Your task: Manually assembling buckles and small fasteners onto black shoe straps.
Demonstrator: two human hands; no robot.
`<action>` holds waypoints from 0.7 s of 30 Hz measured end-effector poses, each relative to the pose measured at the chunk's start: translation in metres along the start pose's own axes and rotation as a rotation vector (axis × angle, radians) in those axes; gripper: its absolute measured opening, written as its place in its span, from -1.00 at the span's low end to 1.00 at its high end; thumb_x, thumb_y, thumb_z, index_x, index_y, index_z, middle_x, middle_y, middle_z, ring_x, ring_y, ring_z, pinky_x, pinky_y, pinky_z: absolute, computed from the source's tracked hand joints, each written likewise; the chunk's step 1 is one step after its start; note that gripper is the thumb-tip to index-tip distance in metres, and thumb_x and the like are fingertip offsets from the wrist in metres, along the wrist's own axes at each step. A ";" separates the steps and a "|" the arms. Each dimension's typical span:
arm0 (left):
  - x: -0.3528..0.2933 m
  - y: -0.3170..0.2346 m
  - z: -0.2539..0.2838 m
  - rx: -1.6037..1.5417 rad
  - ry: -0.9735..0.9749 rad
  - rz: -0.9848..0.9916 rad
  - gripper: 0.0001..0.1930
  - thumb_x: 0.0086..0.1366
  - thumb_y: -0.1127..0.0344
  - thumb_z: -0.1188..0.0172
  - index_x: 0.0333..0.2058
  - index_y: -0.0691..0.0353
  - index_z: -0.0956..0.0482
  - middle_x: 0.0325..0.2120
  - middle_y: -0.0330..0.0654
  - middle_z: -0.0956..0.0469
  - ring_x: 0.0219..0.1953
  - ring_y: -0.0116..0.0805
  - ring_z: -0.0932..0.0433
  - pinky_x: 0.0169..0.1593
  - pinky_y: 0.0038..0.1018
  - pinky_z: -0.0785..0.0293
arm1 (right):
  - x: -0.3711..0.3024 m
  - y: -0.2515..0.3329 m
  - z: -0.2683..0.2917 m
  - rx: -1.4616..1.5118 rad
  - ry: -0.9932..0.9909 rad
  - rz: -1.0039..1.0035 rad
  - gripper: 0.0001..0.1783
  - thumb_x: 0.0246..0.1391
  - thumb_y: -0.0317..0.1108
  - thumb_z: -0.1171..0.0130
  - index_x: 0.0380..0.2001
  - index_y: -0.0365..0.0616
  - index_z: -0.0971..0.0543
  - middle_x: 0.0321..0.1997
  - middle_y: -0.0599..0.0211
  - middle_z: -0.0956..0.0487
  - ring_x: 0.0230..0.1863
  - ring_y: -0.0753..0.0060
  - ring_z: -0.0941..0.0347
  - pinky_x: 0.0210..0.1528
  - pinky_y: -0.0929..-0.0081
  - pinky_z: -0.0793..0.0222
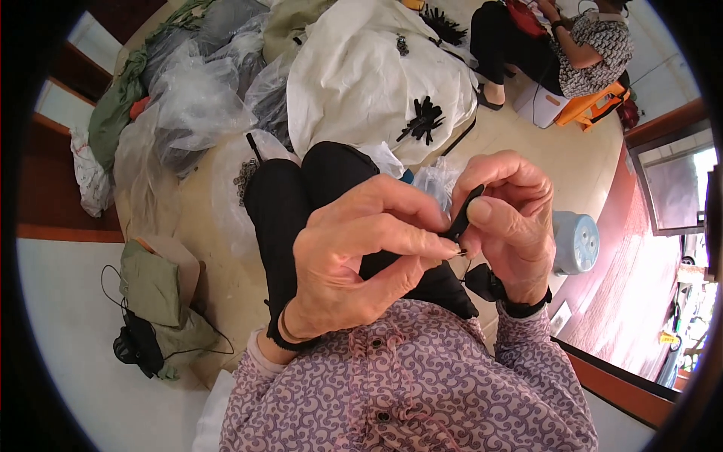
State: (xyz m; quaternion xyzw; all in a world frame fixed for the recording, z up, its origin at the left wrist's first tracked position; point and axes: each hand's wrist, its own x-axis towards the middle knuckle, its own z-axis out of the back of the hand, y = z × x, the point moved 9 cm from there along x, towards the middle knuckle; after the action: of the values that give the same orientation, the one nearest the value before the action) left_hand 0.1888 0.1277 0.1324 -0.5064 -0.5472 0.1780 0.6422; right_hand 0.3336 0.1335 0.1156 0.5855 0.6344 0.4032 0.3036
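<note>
Over my lap, both hands are raised close together. My right hand (516, 218) pinches a short black strap (468, 209) between thumb and fingers, its upper end bent over the forefinger. From the left, my left hand (354, 252) closes its thumb and forefinger at the strap's lower end, on a small shiny metal piece (460, 254) mostly hidden by the fingertips. Whether that piece is joined to the strap I cannot tell. A dark, rounded object (484, 282) hangs beside my right wrist.
A large white sack (354, 90) lies ahead, with a bundle of black straps (422, 120) and small metal parts (403, 45) on it. Metal buckles (245, 181) rest left of my knees. Clear plastic bags (188, 98), a blue-grey bucket (576, 241) and a seated person (591, 56) surround me.
</note>
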 end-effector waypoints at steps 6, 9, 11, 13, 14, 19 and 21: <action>-0.003 -0.003 -0.002 -0.089 -0.007 0.102 -0.96 0.19 0.55 -0.26 -0.36 0.40 -0.62 -0.36 -0.10 -0.58 -0.31 -0.47 -0.54 -0.27 -0.59 -0.46 | -0.002 0.014 -0.012 -0.146 0.028 0.097 -0.71 -0.09 -0.68 -0.31 -0.23 -0.35 -0.55 -0.43 0.31 -0.55 -0.50 0.63 -0.48 -0.52 0.70 -0.43; -0.008 0.010 -0.001 -0.260 -0.074 0.275 -0.87 0.22 0.49 -0.30 -0.37 0.40 -0.53 -0.43 -0.22 -0.55 -0.38 -0.60 -0.51 -0.29 -0.68 -0.47 | -0.003 0.014 -0.017 -0.160 0.053 0.144 -0.71 -0.08 -0.68 -0.31 -0.22 -0.35 -0.54 -0.41 0.31 -0.55 -0.49 0.63 -0.48 -0.50 0.70 -0.45; -0.011 0.010 -0.001 -0.266 -0.098 0.342 -0.87 0.22 0.49 -0.30 -0.36 0.39 -0.51 -0.43 -0.24 -0.55 -0.39 -0.61 -0.52 -0.30 -0.68 -0.48 | -0.006 0.012 -0.018 -0.199 0.072 0.185 -0.74 -0.06 -0.69 -0.29 -0.24 -0.35 -0.55 -0.40 0.31 -0.55 -0.49 0.63 -0.49 -0.49 0.70 -0.45; -0.013 0.015 -0.004 -0.319 -0.122 0.418 -0.84 0.22 0.48 -0.30 -0.33 0.37 -0.48 -0.45 -0.27 -0.54 -0.39 -0.64 -0.53 -0.33 -0.70 -0.50 | -0.009 0.014 -0.019 -0.245 0.084 0.229 -0.76 -0.04 -0.69 -0.28 -0.25 -0.35 -0.55 -0.39 0.31 -0.56 -0.48 0.62 -0.49 -0.48 0.69 -0.45; -0.014 0.015 -0.005 -0.318 -0.125 0.416 -0.84 0.22 0.48 -0.30 -0.33 0.37 -0.48 -0.45 -0.27 -0.54 -0.39 -0.64 -0.53 -0.33 -0.70 -0.50 | -0.011 0.015 -0.018 -0.300 0.091 0.237 -0.79 -0.03 -0.70 -0.26 -0.27 -0.36 -0.56 -0.38 0.30 -0.56 -0.47 0.61 -0.50 -0.47 0.70 -0.46; -0.019 0.017 -0.004 -0.199 -0.112 0.425 -0.86 0.22 0.50 -0.29 -0.36 0.38 -0.48 -0.47 -0.27 -0.53 -0.44 -0.64 -0.53 -0.35 -0.69 -0.50 | -0.021 0.010 -0.017 -0.417 0.062 0.210 -0.83 -0.01 -0.69 -0.24 -0.29 -0.37 -0.57 -0.32 0.23 -0.56 -0.42 0.57 -0.51 -0.41 0.68 -0.46; -0.019 0.020 -0.004 -0.196 -0.160 0.425 -0.88 0.22 0.52 -0.27 -0.36 0.38 -0.48 -0.48 -0.28 -0.53 -0.44 -0.65 -0.52 -0.36 -0.69 -0.50 | -0.025 0.013 -0.015 -0.463 0.067 0.272 -0.77 -0.04 -0.63 -0.31 -0.25 -0.37 -0.57 -0.29 0.20 -0.56 -0.35 0.52 -0.50 -0.33 0.62 -0.45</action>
State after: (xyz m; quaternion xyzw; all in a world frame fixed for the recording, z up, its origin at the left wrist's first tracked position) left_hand 0.1919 0.1192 0.1060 -0.6543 -0.4924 0.2947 0.4926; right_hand 0.3303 0.1060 0.1318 0.5666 0.4507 0.5938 0.3511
